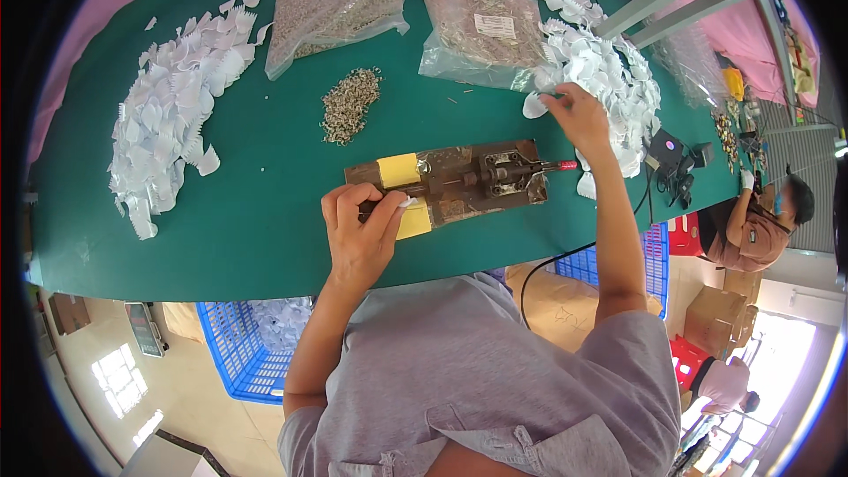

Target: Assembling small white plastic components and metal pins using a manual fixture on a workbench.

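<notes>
On the green table in front of me lies a metal toggle clamp fixture (514, 175) on a dark base plate, with a red-tipped handle on its right. Yellow patches (399, 169) cover part of the plate's left side. My left hand (360, 231) is closed at this left end, thumb and fingertips pinching a small white piece (407, 200), mostly hidden by the fingers. My right hand (581, 124) reaches to the pile of white toothed plastic pieces (609, 79) at the right. Its thumb and fingers pinch the edge of a white plastic piece (533, 106).
Another pile of white toothed pieces (172, 115) spreads at the left. Small metal parts (352, 106) lie heaped beyond the fixture, below two filled plastic bags (336, 13). A black adapter (665, 152) with cables sits right. Blue baskets (238, 353) stand below the table; other people (751, 230) are at right.
</notes>
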Demonstrator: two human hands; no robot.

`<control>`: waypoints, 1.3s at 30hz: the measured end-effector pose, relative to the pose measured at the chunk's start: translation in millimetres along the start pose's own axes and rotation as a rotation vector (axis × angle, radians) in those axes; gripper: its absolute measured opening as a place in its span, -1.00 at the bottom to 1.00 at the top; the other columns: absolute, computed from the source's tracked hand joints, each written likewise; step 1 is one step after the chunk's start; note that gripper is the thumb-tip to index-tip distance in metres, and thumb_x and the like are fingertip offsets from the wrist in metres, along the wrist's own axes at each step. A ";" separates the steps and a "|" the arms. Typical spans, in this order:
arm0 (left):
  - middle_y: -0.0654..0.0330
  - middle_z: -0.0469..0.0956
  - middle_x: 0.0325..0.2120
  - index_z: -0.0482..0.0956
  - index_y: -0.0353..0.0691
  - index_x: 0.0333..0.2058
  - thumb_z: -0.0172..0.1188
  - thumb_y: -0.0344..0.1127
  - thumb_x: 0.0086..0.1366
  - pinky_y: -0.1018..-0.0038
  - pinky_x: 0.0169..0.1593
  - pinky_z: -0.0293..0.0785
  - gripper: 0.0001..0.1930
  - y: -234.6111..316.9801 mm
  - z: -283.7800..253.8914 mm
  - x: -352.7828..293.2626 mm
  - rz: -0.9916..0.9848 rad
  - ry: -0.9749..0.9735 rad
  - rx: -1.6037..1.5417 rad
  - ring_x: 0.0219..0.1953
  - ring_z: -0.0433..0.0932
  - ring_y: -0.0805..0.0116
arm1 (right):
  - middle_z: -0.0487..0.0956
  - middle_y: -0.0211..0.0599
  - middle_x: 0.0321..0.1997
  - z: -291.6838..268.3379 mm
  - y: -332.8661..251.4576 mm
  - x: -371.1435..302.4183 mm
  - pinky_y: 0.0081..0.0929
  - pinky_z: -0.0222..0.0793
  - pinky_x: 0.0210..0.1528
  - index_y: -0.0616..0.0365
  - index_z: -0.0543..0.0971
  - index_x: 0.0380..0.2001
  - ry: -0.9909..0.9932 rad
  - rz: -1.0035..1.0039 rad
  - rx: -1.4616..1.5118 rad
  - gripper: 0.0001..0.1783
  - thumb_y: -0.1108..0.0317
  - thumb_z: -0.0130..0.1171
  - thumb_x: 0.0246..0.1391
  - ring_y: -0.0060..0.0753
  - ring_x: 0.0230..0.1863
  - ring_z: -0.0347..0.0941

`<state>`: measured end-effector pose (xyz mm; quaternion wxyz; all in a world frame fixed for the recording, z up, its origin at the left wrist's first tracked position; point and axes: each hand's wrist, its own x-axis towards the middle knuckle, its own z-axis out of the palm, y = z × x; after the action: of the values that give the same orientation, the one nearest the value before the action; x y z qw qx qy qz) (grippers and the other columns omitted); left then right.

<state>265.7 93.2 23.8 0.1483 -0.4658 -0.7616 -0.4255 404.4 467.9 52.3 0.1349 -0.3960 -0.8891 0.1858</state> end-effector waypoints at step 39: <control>0.08 0.56 0.02 0.68 -0.25 -0.08 0.40 -0.57 0.19 0.34 -0.08 0.64 -0.69 -16.8 -2.0 -0.4 -0.232 -0.222 -0.313 -0.08 0.65 0.15 | 0.64 -0.28 -0.26 41.4 -199.6 -78.3 -0.29 0.53 -0.23 0.19 0.70 -0.16 -0.461 -0.802 0.426 -0.80 0.40 0.35 0.14 -0.24 -0.25 0.58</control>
<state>251.5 88.0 16.2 -0.0603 -0.4365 -0.7462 -0.4990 308.7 276.3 95.3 0.0738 0.0638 -0.9202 0.3792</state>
